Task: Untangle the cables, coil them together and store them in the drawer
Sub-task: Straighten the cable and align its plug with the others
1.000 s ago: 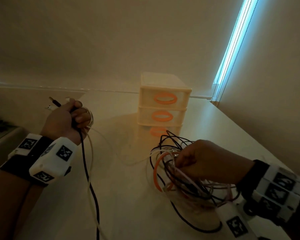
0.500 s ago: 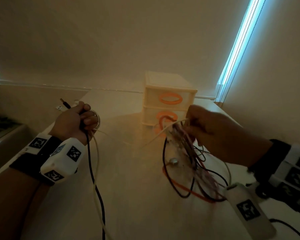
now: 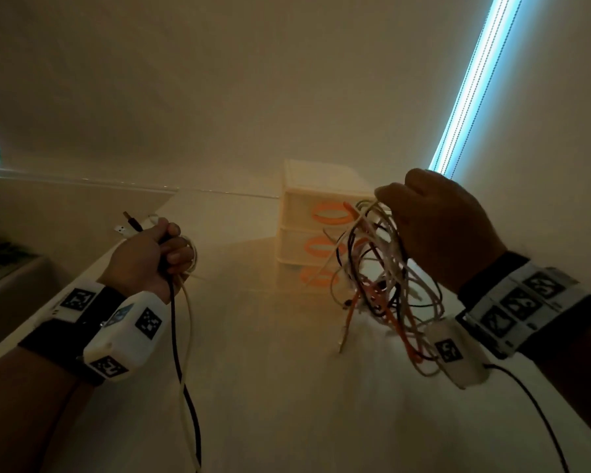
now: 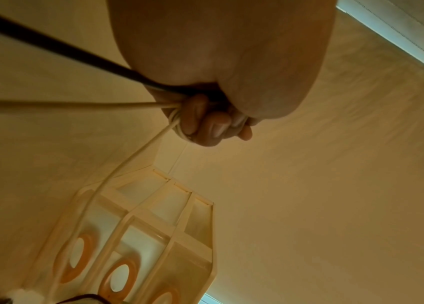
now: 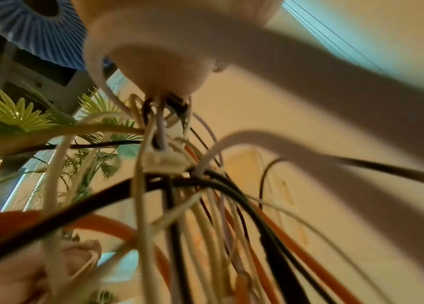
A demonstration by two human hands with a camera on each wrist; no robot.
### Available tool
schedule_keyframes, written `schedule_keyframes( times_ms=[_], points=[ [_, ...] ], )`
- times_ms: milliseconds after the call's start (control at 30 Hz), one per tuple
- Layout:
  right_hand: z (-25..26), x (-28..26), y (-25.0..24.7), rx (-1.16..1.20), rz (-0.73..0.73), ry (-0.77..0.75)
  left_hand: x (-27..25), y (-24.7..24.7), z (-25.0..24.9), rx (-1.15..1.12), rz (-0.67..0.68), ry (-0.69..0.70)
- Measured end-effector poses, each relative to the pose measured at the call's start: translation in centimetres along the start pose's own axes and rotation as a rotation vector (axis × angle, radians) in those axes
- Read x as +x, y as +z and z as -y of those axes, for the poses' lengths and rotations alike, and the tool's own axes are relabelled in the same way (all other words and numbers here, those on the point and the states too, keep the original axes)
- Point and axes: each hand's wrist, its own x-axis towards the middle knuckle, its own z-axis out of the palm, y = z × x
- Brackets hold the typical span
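Above the tabletop [image 3: 287, 387], the right hand [image 3: 440, 230] grips the limp, lightweight cable tangle [image 3: 386, 285] at its top, the left hand [image 3: 144, 257] clenches two cable ends [image 3: 181, 336]; grasp near plugs, since loops snag.

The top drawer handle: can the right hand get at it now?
Probably not yet: the right hand grips the cable tangle, which hangs before the top drawer handle.

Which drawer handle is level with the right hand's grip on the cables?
The top handle. The right hand grips the cables at its height; the other two handles sit lower, behind the dangling strands.
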Motion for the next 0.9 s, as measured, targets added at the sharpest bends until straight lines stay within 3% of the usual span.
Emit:
schedule_keyframes(
  times_ms=[33, 100, 200, 300, 433, 633, 767, 900],
  points=[
    [-0.3, 0.3, 0.0, 0.088, 0.005, 0.048, 0.0, 0.0, 0.0, 0.001, 0.000, 0.000],
    [-0.1, 0.7, -0.2, 0.476, 0.038, 0.322, -0.1, 0.1, 0.0, 0.005, 0.004, -0.003],
    [1.6, 0.3, -0.1, 1.066, 0.387, 0.795, -0.2, 0.3, 0.1, 0.000, -0.008, -0.004],
    [3.5, -1.4, 0.7, 1.284, 0.645, 0.876, -0.2, 0.2, 0.1, -0.021, -0.006, 0.004],
    [5.6, -3.5, 2.1, 1.374, 0.720, 0.793, -0.2, 0.3, 0.1, -0.021, 0.004, -0.006],
    [6.8, -4.6, 3.8, 1.143, 0.812, 0.471, -0.6, 0.3, 0.1, -0.018, 0.005, -0.005],
    [7.3, -4.3, 4.4, 0.874, 0.822, 0.328, -0.6, 0.6, -0.1, -0.031, 0.015, 0.000],
    [7.9, -2.7, 4.0, 0.577, 0.924, 0.112, -0.5, 0.5, 0.0, -0.026, 0.016, 0.010]
  ],
)
